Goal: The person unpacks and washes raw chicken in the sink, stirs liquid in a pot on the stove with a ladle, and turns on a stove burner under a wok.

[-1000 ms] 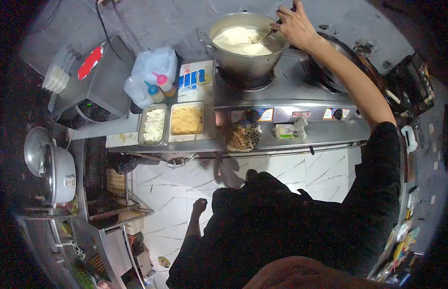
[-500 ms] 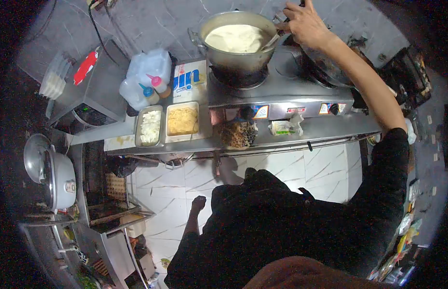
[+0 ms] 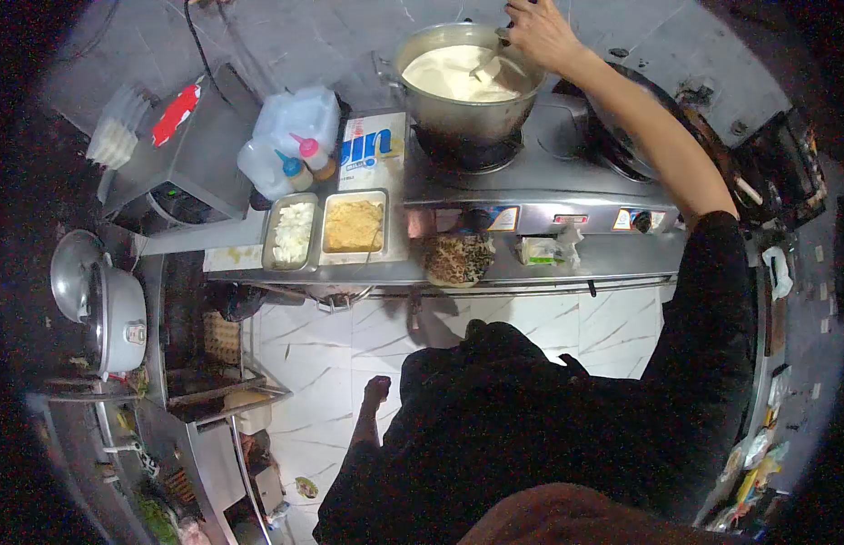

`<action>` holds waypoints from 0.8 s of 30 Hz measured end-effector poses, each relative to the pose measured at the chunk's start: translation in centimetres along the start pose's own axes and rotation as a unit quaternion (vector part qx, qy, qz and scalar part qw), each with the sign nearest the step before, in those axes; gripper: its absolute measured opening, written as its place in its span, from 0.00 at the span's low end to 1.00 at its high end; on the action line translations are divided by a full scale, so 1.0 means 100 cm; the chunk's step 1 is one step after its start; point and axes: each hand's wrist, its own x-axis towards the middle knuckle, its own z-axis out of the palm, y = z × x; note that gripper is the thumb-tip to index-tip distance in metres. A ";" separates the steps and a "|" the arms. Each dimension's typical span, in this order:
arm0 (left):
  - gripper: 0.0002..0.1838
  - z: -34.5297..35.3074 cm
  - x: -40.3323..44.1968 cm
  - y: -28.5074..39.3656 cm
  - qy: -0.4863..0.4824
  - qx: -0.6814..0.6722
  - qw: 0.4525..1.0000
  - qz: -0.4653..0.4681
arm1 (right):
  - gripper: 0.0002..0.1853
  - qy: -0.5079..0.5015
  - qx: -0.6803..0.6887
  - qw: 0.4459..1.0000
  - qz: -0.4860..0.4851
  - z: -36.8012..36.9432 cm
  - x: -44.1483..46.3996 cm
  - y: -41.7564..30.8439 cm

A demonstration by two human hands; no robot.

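Observation:
A large metal pot (image 3: 467, 113) of creamy white liquid (image 3: 449, 73) sits on the left burner of the stove. My right hand (image 3: 542, 38) is closed round the handle of a metal ladle (image 3: 483, 64) above the pot's right rim. The ladle's lower end dips into the liquid, so its bowl is largely hidden. Down at my left side, over the floor, my left hand (image 3: 376, 391) hangs in a loose fist, with nothing visible in it.
Trays of white chopped pieces (image 3: 293, 234) and yellow crumbly food (image 3: 354, 225) stand left of the stove (image 3: 567, 186). Behind them are squeeze bottles (image 3: 295, 171) and plastic containers (image 3: 299, 127). A dark pan (image 3: 635, 136) occupies the right burner; a rice cooker (image 3: 122, 318) is far left.
My right hand has swept the ladle leftward and further into the pot, and the liquid's surface has shifted. My left hand still hangs down. The view has moved slightly.

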 end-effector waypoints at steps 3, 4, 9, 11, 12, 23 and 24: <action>0.07 0.007 -0.007 0.004 0.100 -0.143 0.984 0.034 | 0.12 -0.009 -0.039 0.999 0.015 0.017 0.015 -0.003; 0.07 0.010 -0.009 0.009 0.140 -0.115 0.982 0.045 | 0.13 0.000 -0.053 0.998 0.021 0.023 0.016 -0.005; 0.05 0.001 -0.026 0.011 0.023 -0.215 0.963 -0.163 | 0.14 -0.031 -0.050 0.997 0.044 0.034 0.005 0.002; 0.07 0.033 -0.016 -0.023 0.038 -0.020 0.999 0.005 | 0.14 -0.064 0.011 0.997 0.049 0.011 -0.012 0.005; 0.09 0.030 -0.011 -0.017 0.069 0.078 0.991 0.082 | 0.13 -0.088 0.007 0.995 0.053 0.000 -0.021 0.006; 0.25 -0.266 0.199 0.351 0.326 0.021 0.899 0.292 | 0.09 -0.075 -0.040 0.996 0.023 -0.041 -0.058 0.004; 0.28 -0.288 0.212 0.373 0.358 0.077 0.881 0.299 | 0.09 -0.088 -0.006 0.996 0.023 -0.053 -0.055 0.003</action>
